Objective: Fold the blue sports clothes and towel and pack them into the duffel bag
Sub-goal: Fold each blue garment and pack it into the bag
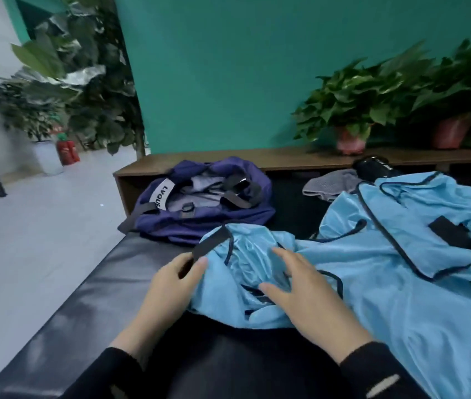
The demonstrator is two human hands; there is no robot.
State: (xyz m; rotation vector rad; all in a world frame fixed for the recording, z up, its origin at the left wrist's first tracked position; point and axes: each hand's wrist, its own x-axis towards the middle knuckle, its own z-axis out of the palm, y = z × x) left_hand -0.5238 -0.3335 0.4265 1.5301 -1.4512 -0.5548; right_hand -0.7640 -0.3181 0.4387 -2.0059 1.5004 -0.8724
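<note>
1. Shorts (245, 263) lie crumpled on the tabletop (64, 306), just before the duffel bag (199, 197).
2. Your left hand (171, 283) pinches their black waistband, fingers clamped.
3. Your right hand (309, 292) rests on them, fingers apart.

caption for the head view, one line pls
Left hand pinches light-blue shorts; right hand rests on them, open duffel bag behind.

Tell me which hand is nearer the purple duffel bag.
Left. The left hand pinches the black waistband of the blue shorts just in front of the purple duffel bag; the right hand rests on the shorts farther right and nearer the person.
</note>
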